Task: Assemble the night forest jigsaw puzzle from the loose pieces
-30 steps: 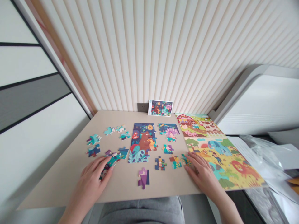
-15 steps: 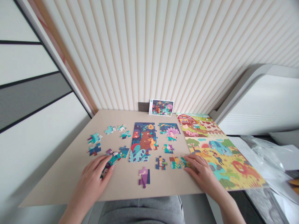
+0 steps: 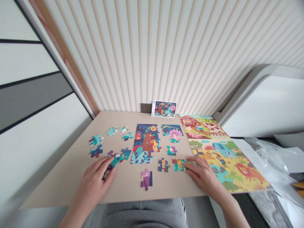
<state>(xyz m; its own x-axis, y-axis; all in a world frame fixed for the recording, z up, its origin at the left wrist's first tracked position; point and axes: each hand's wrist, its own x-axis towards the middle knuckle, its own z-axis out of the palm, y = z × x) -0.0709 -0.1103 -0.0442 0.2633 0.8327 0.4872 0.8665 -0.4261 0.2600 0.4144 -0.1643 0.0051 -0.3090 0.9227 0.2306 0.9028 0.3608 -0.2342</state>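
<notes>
My left hand is curled over dark jigsaw puzzle pieces at the left front, its thumb and fingers on either side of them. Teal pieces extend beyond its fingertips. My right hand has its fingers on a teal puzzle piece, mostly hidden, against the orange-leaf puzzle section. Left of that section lies a separate piece, and a purple piece is nearer the front edge. The larger joined part of the puzzle, with a brown bear, lies at the centre.
A picture card leans against the ribbed wall behind the table. Loose pieces are scattered at the left. A peacock section sits right of centre. Farm and safari puzzles cover the right side.
My right hand has moved slightly left, bringing its teal piece against the orange-leaf section; the gap between them no longer shows. My left hand has stayed in place.
</notes>
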